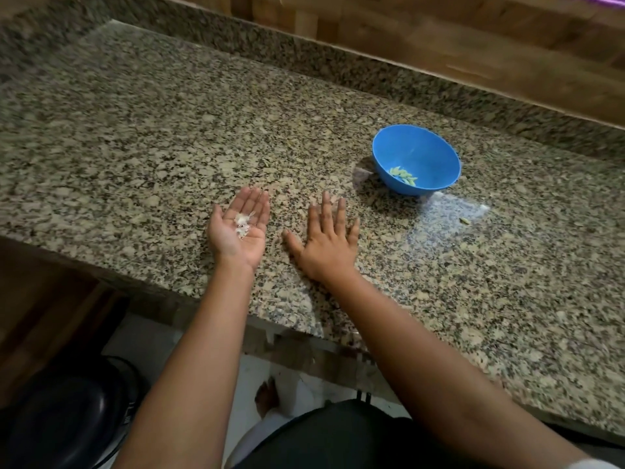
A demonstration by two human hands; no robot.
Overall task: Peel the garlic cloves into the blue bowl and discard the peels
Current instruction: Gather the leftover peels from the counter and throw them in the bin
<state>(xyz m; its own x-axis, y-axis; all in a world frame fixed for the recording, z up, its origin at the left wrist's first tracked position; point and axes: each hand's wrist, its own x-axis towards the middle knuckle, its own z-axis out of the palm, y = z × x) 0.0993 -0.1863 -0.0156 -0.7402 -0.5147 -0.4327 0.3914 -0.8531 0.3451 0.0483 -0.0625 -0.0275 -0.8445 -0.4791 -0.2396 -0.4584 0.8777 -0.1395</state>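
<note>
Left hand (240, 225) palm up, right hand (326, 240) flat, fingers spread

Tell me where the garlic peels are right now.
In the head view, the garlic peels lie in the upturned palm of the left hand, held over the granite counter left of the flat right hand, well short of the blue bowl.

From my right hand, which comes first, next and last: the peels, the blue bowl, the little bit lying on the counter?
From the right hand, in the head view:
1. Peels, just left, in the open left hand.
2. Blue bowl, ahead to the right.
3. Stray bit, far right on the counter.
</note>
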